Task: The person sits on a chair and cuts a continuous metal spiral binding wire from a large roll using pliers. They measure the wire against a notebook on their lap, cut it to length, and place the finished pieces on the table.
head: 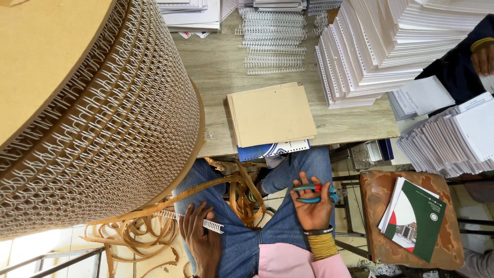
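My left hand (199, 234) rests on my left thigh, fingers pinching a short length of white binding wire (212, 225) that runs up toward the big cardboard spool (98, 118) wound with wire comb. My right hand (313, 206) lies palm up on my right knee, shut on a pair of scissors (312, 194) with teal and red handles. Loose brown paper strip (154, 226) curls off the spool across my lap and down to the floor.
A stack of brown cardboard covers (271, 114) lies on the wooden table (221, 67) over a blue notebook (267, 150). Cut wire combs (272, 44) and tall paper stacks (381, 46) sit behind. A stool (375, 226) carries green-covered books (414, 219). Another person's hand (483, 56) is at right.
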